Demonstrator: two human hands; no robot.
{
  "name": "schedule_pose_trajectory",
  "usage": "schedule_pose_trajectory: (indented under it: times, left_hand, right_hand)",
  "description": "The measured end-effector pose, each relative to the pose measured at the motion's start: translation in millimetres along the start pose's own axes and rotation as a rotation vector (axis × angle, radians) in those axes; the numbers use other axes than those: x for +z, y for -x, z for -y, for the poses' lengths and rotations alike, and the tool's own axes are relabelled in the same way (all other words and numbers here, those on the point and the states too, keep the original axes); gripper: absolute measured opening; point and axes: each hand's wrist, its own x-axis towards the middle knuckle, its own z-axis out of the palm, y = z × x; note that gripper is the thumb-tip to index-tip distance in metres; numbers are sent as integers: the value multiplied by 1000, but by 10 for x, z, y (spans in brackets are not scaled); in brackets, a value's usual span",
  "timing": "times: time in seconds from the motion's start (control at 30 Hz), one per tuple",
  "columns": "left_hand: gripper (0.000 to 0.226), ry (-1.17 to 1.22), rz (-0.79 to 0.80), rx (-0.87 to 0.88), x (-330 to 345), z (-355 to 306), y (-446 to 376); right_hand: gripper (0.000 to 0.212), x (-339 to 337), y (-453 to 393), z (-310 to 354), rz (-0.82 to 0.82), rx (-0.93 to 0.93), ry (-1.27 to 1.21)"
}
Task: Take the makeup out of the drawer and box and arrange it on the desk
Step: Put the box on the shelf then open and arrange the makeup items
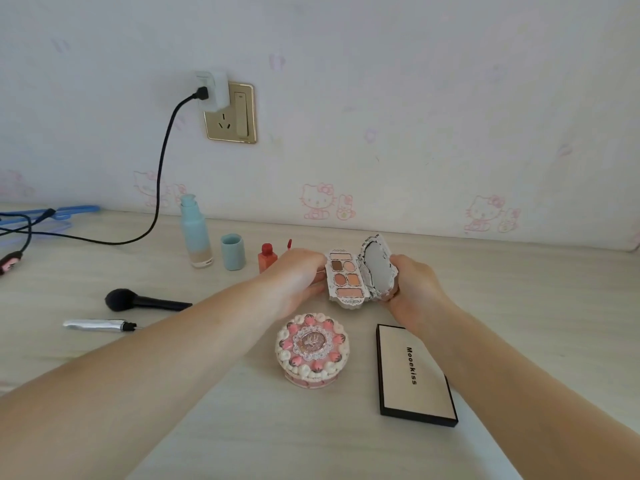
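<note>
**Both my hands hold an open eyeshadow palette above the desk**

The pale wood-grain desk [519,306] fills the lower view, meeting a wall papered with faint pink cartoon cats. I take the open eyeshadow palette [360,271] as the landmark; it sits mid-desk, held up between my hands. My left hand [298,271] grips its pan side with curled fingers, and my right hand [412,282] wraps around the mirrored lid, which stands raised at an angle. The pans show brown, peach and beige shades.

Nearer me and to the right of the palette lies a flat beige box [414,372] with a black border and the word "Mooekiss". Nearer me, just below the palette, sits a round pink compact [311,351] decorated like a cake. Left of the palette, toward the wall, stands a pale blue foundation bottle [195,233], its blue cap [232,252] upright beside it, then a small red lip tint bottle [267,258], partly behind my left hand. Further left lie a black powder brush [145,300] and, nearer me, a silver tube [98,325]. A black cable [162,174] runs up to a gold wall socket [231,114].
</note>
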Motion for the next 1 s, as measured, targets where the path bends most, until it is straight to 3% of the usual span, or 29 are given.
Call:
schedule_pose_trajectory:
  times: [0.27, 0.47, 0.53, 0.6, 0.67, 0.73, 0.8, 1.0]
  left_hand:
    - [12, -81, 42, -27, -99, 41, -44]
    - [35, -272, 68, 31, -183, 50, 32]
    - [40, -342, 48, 62, -270, 60, 116]
    - [40, -447, 48, 124, -393, 77, 239]
    - [33, -542, 76, 200, -527, 94, 415]
    - [26, -614, 94, 262, -656, 134, 595]
    - [26, -687, 111, 293, -766, 215, 716]
    - [90, -910, 262, 327, -824, 417, 824]
  right_hand:
    - [29, 10, 53, -26, 101, -42, 110]
    - [21, -17, 192, 58, 160, -55, 163]
    - [13, -101, 236, 109, 142, -115, 256]
    - [34, -211, 315, 159, 59, -226, 373]
    - [40, -276, 513, 187, 17, -405, 443]
    - [38, -302, 751, 144, 53, -557, 509]
    - [38, -268, 947, 39, 130, -596, 599]
    - [75, -19, 1120, -374, 383, -544, 1094]
